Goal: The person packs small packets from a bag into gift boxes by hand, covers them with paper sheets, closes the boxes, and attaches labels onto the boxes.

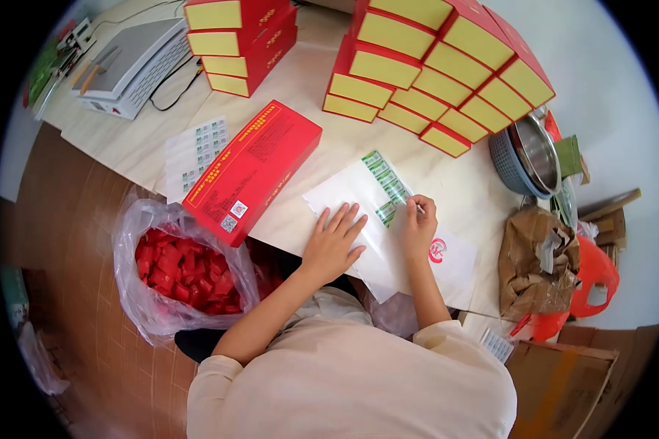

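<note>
A white sticker sheet (374,249) lies on the table with green-and-white stickers (385,180) along its far right part. My left hand (332,240) rests flat on this sheet, fingers spread, holding nothing. At the right edge of the stickers, my right hand (420,225) is closed in a pinch. A small pale bit shows at its fingertips, too small to name. Left of the sheet, a long red box (260,164) with yellow print and QR codes lies at a slant. It partly overlaps another sheet of green stickers (198,157).
Stacked red-and-yellow boxes (447,69) stand at the back, with a smaller stack (234,47) to their left. A grey appliance (132,66) sits far left. Below the table's left edge is a plastic bag (135,293) of red packets. Bowls (536,154) and a brown paper bag (538,256) are right.
</note>
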